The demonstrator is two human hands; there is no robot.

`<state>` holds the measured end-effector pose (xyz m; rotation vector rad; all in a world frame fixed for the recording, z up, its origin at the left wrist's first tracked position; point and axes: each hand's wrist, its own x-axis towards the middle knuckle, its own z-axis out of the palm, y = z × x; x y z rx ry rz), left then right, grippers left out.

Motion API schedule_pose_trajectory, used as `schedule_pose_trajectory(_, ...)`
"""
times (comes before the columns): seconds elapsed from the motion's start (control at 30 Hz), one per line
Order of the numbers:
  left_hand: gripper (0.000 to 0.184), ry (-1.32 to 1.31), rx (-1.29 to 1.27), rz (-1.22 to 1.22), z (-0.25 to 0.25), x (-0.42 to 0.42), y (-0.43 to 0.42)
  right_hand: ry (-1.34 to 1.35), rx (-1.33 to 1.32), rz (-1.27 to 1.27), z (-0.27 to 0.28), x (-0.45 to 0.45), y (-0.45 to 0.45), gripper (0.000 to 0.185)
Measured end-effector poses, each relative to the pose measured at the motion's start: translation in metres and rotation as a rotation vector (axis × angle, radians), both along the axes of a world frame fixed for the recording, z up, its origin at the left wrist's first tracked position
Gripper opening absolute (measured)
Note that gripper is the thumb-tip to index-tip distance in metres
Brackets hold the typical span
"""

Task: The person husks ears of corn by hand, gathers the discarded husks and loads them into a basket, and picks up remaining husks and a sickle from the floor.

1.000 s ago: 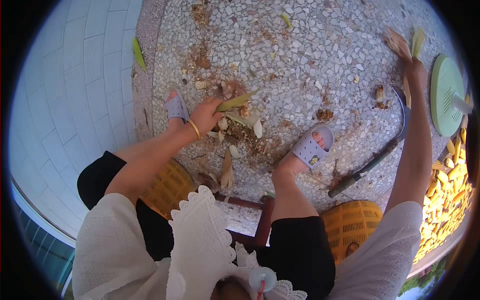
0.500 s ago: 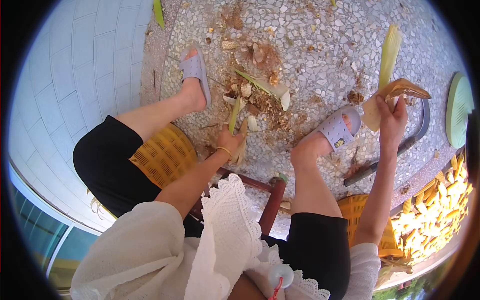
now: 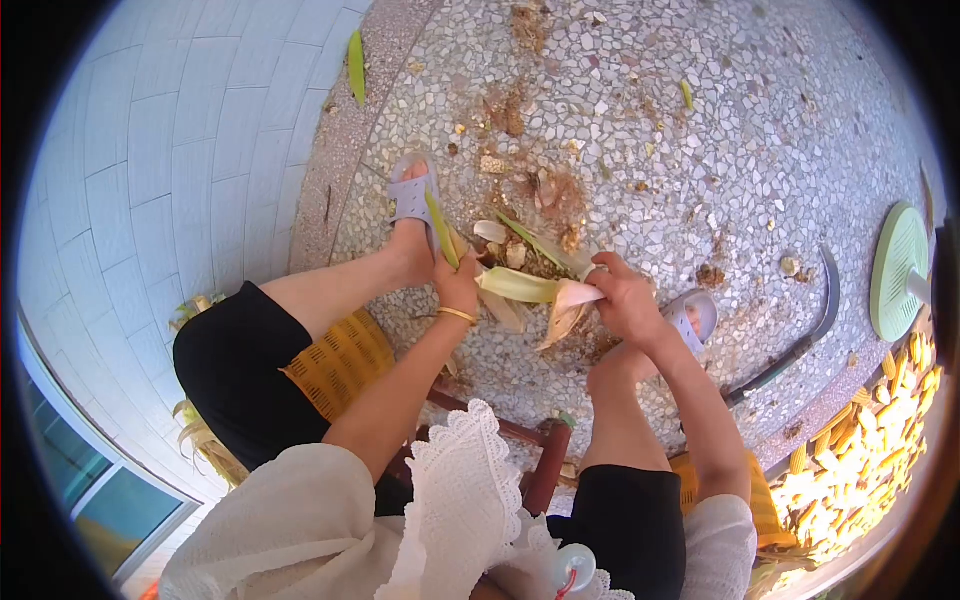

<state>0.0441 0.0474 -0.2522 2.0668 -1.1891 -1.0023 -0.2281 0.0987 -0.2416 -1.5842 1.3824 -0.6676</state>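
My left hand (image 3: pixel 457 287) is closed around corn husk leaves (image 3: pixel 441 232), a green strip standing up from the fist and a drier piece beside it. My right hand (image 3: pixel 630 302) pinches the pale end of another bundle of corn husk (image 3: pixel 573 303), with a tan dry flap hanging below. From that bundle a long pale-green leaf (image 3: pixel 518 286) stretches left to my left hand; whether the left fingers also grip its tip I cannot tell. Both hands are between my knees, above loose husk scraps (image 3: pixel 545 240) on the floor.
A curved sickle (image 3: pixel 822 318) lies on the speckled floor at right. Beyond it are a green round plastic object (image 3: pixel 897 270) and a heap of corn cobs (image 3: pixel 850 450). Yellow baskets (image 3: pixel 345 365) stand beside my legs. Tiled wall (image 3: pixel 200 130) runs along the left.
My right hand has come left and inward with its husk, swinging the green leaf from upright to lying across toward my left hand. The left hand still holds its husk leaves. The view has shifted.
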Motion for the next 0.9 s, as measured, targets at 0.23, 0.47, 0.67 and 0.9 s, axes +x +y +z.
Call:
schedule_pose_trajectory(0.23,0.041,-0.266,-0.241,0.018,0.013,0.021,-0.238,0.554,0.005,0.354,-0.054,0.046,-0.014,0.024)
schedule_pose_trajectory(0.47,0.043,-0.58,-0.061,0.011,-0.013,0.123,-0.374,0.206,0.024,-0.062,-0.008,-0.003,0.001,0.017)
schedule_pose_trajectory(0.67,0.045,-0.546,0.134,0.027,-0.068,0.155,-0.409,0.236,0.233,-0.361,0.058,-0.05,0.01,0.015)
schedule_pose_trajectory(0.9,0.036,-0.665,0.122,-0.438,0.036,0.124,-0.397,0.086,0.343,-0.586,0.126,-0.049,-0.037,0.027)
